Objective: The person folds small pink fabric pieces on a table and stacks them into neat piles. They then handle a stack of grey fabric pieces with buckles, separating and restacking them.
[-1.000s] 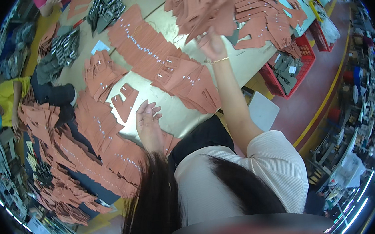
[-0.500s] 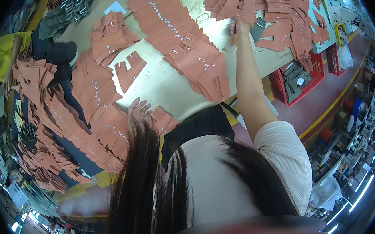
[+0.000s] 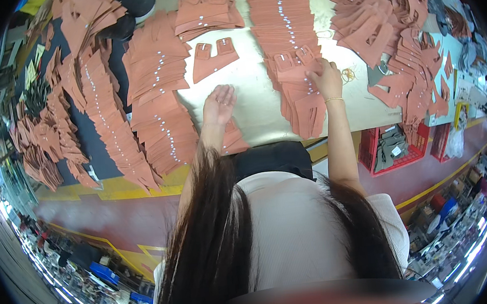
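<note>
Fingers [image 3: 315, 78] of the right hand [image 3: 331, 83] bend at the right edge of a two-buckled piece [image 3: 294, 73] lying on the long salmon row [image 3: 282, 30]; from my distant seat I cannot tell whether they pinch it. Left of the row, I see the left hand [image 3: 220, 104] loosely open above the table [image 3: 254, 113], near a lone salmon piece [image 3: 213, 68].

Terracotta stacks [image 3: 273, 36] flecked white, pale gold tabletop [image 3: 260, 113], red crate [image 3: 421, 141], seemingly grey-green pieces [image 3: 391, 150], white ribbed shirt [image 3: 287, 223]
</note>
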### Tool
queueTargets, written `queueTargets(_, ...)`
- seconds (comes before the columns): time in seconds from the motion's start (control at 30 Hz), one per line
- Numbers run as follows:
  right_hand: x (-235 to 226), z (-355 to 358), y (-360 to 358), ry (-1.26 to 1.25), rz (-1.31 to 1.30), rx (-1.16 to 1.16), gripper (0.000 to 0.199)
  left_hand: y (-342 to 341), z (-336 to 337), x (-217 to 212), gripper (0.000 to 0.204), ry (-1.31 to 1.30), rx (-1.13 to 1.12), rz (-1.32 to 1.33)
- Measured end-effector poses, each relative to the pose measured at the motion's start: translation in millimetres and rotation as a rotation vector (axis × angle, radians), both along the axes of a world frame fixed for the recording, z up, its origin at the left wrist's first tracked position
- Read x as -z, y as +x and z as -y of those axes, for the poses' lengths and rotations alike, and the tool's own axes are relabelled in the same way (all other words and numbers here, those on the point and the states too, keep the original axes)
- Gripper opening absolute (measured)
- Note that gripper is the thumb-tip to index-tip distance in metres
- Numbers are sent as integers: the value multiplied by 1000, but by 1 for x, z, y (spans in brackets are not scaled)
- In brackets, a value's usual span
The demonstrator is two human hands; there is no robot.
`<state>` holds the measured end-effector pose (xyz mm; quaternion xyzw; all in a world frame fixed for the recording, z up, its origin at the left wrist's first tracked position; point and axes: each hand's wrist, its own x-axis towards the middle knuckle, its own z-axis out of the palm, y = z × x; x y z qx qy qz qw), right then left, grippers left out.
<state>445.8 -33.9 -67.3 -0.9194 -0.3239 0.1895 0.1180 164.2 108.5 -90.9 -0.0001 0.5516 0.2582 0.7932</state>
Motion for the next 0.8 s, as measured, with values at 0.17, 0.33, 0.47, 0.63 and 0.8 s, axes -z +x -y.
queueTargets(0.17, -8, -6, 0, -1, 175, -17, 40, 19, -23, 13, 46, 13, -144, 39)
queueTargets(0.33, -54, -26, 13, 6, -105, -228, 26, 35, -42, 26, 40, -40, -247, 53)
queueTargets(0.47, -112, -62, 0, 6, -269, -352, 23, 45, -57, 32, 36, -75, -274, 28)
queueTargets(0.63, -142, -115, -34, 334, -664, -303, 20, 47, -69, 34, 24, -15, -169, -70)
queueTargets(0.8, -91, -160, -71, 559, -1108, -239, 26, 43, -76, 29, 16, 95, -39, -161)
